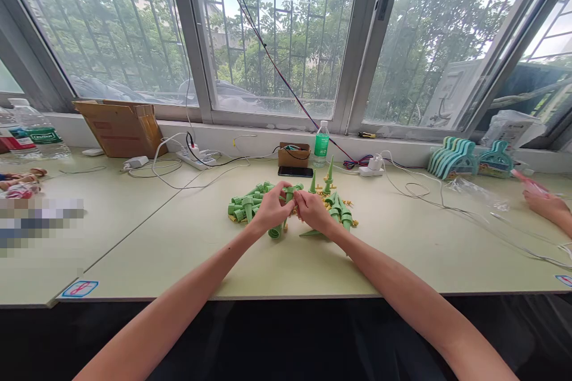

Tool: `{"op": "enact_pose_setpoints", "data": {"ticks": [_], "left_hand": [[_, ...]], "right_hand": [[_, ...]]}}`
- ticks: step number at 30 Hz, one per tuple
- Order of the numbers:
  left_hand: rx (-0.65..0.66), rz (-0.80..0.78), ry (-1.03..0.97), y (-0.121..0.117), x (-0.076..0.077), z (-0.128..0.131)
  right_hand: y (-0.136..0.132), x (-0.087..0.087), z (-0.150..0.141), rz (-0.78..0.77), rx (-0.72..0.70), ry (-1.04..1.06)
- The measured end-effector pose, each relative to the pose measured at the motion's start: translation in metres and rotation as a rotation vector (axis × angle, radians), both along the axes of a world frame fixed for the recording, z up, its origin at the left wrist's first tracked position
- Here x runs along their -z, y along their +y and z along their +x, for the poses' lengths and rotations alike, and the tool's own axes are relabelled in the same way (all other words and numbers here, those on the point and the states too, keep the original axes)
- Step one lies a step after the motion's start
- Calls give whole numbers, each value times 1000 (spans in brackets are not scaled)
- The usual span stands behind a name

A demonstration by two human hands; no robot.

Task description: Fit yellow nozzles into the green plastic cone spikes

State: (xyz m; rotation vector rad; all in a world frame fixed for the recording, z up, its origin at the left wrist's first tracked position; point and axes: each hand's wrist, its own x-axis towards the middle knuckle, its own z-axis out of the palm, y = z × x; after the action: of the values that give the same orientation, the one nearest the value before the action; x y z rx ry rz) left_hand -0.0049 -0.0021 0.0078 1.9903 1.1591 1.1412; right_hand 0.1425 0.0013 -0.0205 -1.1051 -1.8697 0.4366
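Observation:
My left hand (270, 209) and my right hand (313, 209) meet over the middle of a pale green table (402, 250), fingers pinched together. Between them they grip a green plastic cone-shaped spike (277, 227) whose open end hangs below my left hand. A small yellow piece seems to sit at the fingertips, too small to be sure. A heap of green caps and spikes (245, 202) lies just left of my hands. More green spikes (337, 209), some standing upright, lie right of them with small yellow parts scattered among them.
Behind the heaps lie a black phone (295, 171), a small brown box (294, 155) and a green-labelled bottle (320, 144). A power strip (196, 158) and white cables run along the sill. A cardboard box (120, 126) stands far left. Another person's hand (547, 202) rests at the right edge.

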Motion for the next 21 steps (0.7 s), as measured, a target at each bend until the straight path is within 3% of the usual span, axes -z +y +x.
{"op": "enact_pose_setpoints", "data": {"ticks": [21], "left_hand": [[9, 13, 32, 0, -1, 0]], "right_hand": [[0, -1, 0, 6, -5, -1]]}}
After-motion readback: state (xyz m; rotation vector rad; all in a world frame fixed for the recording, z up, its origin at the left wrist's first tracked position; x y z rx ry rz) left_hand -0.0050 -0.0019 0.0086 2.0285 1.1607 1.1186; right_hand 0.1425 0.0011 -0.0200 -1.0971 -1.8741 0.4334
